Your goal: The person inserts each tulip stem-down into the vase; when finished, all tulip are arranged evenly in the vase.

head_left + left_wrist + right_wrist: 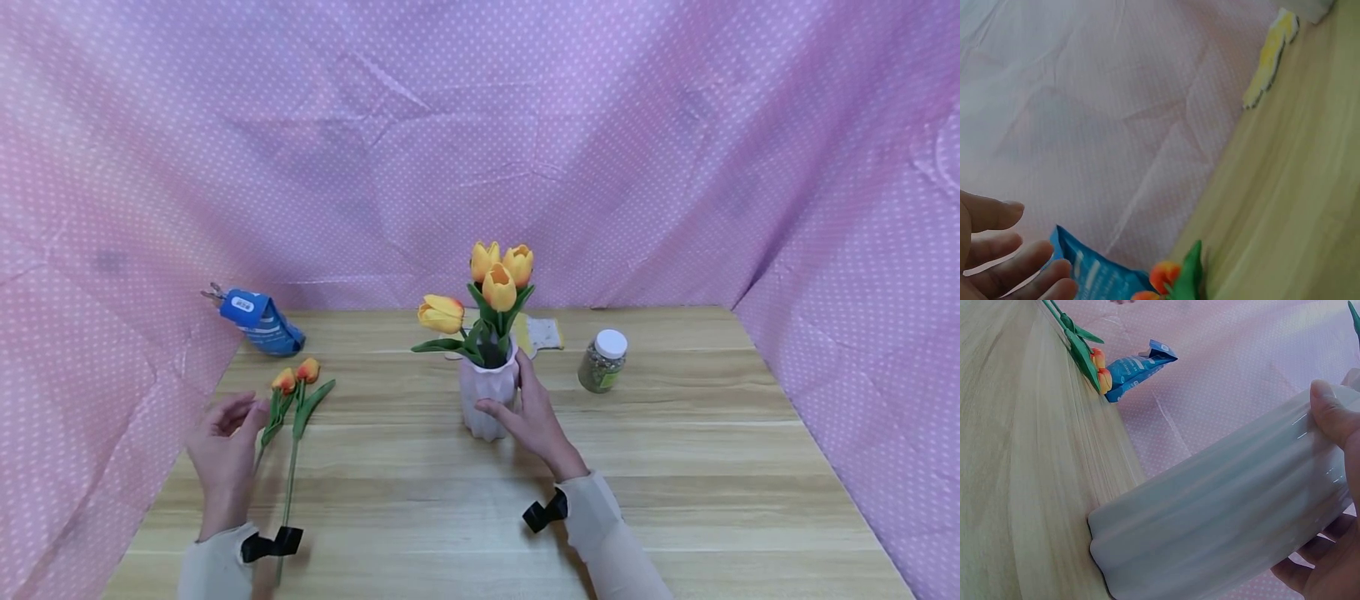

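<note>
A white fluted vase (pixel 487 404) stands upright on the wooden table, bearing several yellow tulips (pixel 499 287) with green leaves; one bloom leans out to the left. My right hand (pixel 536 412) grips the vase from its right side, thumb on the near face and fingers round the far side, as the right wrist view (pixel 1329 550) also shows. Two orange tulips (pixel 307 371) lie on the table at the left, heads away from me. Beside their stems hovers my left hand (pixel 225 442), fingers loosely bent and holding nothing; the left wrist view shows the gap between thumb and fingers.
A blue packet (pixel 266 321) leans at the table's back left corner. Right of the vase stands a jar (pixel 602 362) with a white lid. Behind the vase lies a flat yellow-and-white piece (pixel 543 333). Pink dotted cloth (pixel 480 150) hangs round the back and sides.
</note>
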The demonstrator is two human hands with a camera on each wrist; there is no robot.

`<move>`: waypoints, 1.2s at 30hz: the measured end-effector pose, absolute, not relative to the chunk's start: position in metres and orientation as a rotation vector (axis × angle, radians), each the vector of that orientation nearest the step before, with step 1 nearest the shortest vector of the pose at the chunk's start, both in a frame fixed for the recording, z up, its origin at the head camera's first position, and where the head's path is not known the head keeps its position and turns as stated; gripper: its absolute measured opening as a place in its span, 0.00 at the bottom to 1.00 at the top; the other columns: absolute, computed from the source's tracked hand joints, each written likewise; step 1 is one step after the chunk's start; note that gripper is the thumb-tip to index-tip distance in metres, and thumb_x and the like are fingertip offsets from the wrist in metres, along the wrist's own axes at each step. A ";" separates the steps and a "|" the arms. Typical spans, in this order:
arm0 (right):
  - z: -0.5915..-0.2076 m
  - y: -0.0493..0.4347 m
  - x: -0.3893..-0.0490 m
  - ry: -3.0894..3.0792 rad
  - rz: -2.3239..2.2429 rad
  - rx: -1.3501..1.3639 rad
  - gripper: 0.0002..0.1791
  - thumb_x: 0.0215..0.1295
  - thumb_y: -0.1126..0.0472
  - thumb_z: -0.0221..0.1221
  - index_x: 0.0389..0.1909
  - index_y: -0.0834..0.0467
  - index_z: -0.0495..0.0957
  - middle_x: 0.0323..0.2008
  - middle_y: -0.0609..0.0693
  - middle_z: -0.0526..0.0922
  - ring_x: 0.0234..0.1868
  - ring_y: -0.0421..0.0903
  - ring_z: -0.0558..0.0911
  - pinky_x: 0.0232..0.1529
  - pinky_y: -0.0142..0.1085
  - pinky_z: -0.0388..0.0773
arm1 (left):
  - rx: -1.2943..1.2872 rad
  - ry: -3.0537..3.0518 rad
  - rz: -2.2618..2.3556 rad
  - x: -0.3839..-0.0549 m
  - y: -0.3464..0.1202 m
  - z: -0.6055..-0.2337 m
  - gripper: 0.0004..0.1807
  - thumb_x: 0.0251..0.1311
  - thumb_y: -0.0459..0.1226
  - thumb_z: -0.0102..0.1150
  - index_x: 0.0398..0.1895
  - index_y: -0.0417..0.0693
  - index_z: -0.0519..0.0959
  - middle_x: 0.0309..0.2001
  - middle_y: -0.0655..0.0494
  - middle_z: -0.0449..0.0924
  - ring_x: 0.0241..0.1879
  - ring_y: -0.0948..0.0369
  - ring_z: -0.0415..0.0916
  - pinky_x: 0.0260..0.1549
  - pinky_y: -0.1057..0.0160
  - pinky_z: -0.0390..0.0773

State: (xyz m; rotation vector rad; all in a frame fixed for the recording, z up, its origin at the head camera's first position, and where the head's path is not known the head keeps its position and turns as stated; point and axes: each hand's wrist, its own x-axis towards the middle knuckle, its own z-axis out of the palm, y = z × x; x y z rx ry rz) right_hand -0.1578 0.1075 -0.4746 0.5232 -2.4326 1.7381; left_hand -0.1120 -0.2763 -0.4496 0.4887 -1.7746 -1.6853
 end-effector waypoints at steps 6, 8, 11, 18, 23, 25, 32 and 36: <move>-0.473 0.108 -0.158 -2.441 1.771 0.503 0.53 0.62 0.52 0.69 0.80 0.44 0.44 0.77 0.53 0.60 0.76 0.55 0.64 0.75 0.59 0.64 | 0.676 -2.038 -1.580 -0.112 -0.286 -0.465 0.08 0.58 0.30 0.68 0.41 0.44 0.83 0.23 0.80 0.80 0.23 0.78 0.76 0.23 0.83 0.77; -0.473 0.107 -0.157 -2.442 1.777 0.499 0.54 0.62 0.52 0.69 0.80 0.44 0.44 0.78 0.53 0.59 0.77 0.56 0.63 0.75 0.59 0.63 | 0.703 -2.118 -1.569 -0.112 -0.288 -0.468 0.10 0.60 0.32 0.67 0.44 0.41 0.81 0.23 0.81 0.79 0.23 0.78 0.77 0.23 0.81 0.79; -0.473 0.107 -0.157 -2.440 1.773 0.500 0.54 0.62 0.52 0.69 0.80 0.44 0.43 0.78 0.53 0.59 0.77 0.56 0.64 0.75 0.59 0.64 | 0.755 -2.236 -1.580 -0.109 -0.290 -0.471 0.17 0.62 0.34 0.66 0.51 0.36 0.79 0.23 0.80 0.78 0.24 0.76 0.79 0.25 0.77 0.83; -0.475 0.107 -0.158 -2.444 1.755 0.501 0.54 0.62 0.52 0.69 0.80 0.45 0.44 0.77 0.54 0.60 0.76 0.56 0.64 0.75 0.60 0.63 | 0.779 -2.548 -1.369 -0.105 -0.292 -0.480 0.21 0.64 0.39 0.65 0.56 0.34 0.78 0.27 0.65 0.83 0.22 0.70 0.80 0.22 0.71 0.84; -0.474 0.107 -0.157 -2.457 1.758 0.483 0.54 0.61 0.51 0.70 0.80 0.45 0.44 0.77 0.54 0.60 0.77 0.57 0.63 0.75 0.60 0.62 | 0.767 -2.667 -1.305 -0.104 -0.291 -0.487 0.23 0.64 0.39 0.64 0.56 0.32 0.76 0.35 0.44 0.85 0.22 0.66 0.79 0.19 0.69 0.81; -0.474 0.107 -0.157 -2.456 1.762 0.482 0.54 0.61 0.51 0.70 0.80 0.45 0.44 0.78 0.54 0.59 0.77 0.57 0.63 0.76 0.60 0.61 | 0.771 -2.694 -1.297 -0.104 -0.291 -0.490 0.24 0.65 0.39 0.63 0.57 0.31 0.76 0.38 0.39 0.85 0.23 0.65 0.79 0.19 0.69 0.81; -0.473 0.107 -0.157 -2.455 1.770 0.475 0.54 0.61 0.52 0.70 0.80 0.44 0.44 0.78 0.53 0.59 0.77 0.56 0.62 0.76 0.60 0.61 | 0.701 -2.809 -1.116 -0.106 -0.290 -0.495 0.23 0.61 0.42 0.66 0.49 0.30 0.79 0.38 0.35 0.84 0.25 0.64 0.75 0.19 0.69 0.75; -0.474 0.107 -0.157 -2.459 1.765 0.468 0.54 0.61 0.52 0.70 0.80 0.44 0.44 0.78 0.54 0.59 0.77 0.57 0.63 0.76 0.60 0.61 | 0.695 -2.901 -1.090 -0.106 -0.288 -0.494 0.24 0.61 0.45 0.65 0.48 0.30 0.80 0.33 0.43 0.82 0.26 0.59 0.73 0.19 0.65 0.73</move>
